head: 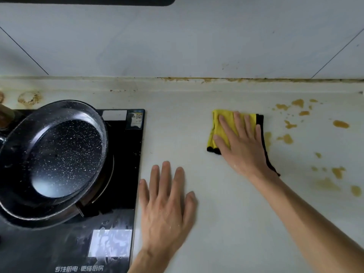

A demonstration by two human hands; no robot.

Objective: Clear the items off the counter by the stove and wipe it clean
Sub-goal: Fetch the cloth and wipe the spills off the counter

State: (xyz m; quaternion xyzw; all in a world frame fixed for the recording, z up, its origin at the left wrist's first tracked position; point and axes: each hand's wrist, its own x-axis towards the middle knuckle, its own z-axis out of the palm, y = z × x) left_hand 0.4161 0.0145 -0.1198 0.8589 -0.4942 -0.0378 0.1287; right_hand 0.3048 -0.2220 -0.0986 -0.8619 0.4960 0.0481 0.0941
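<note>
A folded yellow cloth (219, 123) with black edging lies flat on the pale counter (177, 131), right of the stove. My right hand (242, 142) presses down on it, palm flat and fingers spread over the fabric. My left hand (167, 203) rests flat on the bare counter nearer to me, fingers apart, holding nothing. Yellow-brown stains (287, 138) dot the counter just right of the cloth, and more stains (340, 124) spread toward the right edge of the view.
A black glass stove (118, 194) fills the lower left, carrying a tilted black speckled pan (59, 154). A white tiled wall (177, 46) rises behind the counter, with a grimy brown seam (216, 79) along its base. Ring-shaped rust marks (29, 97) sit at the back left.
</note>
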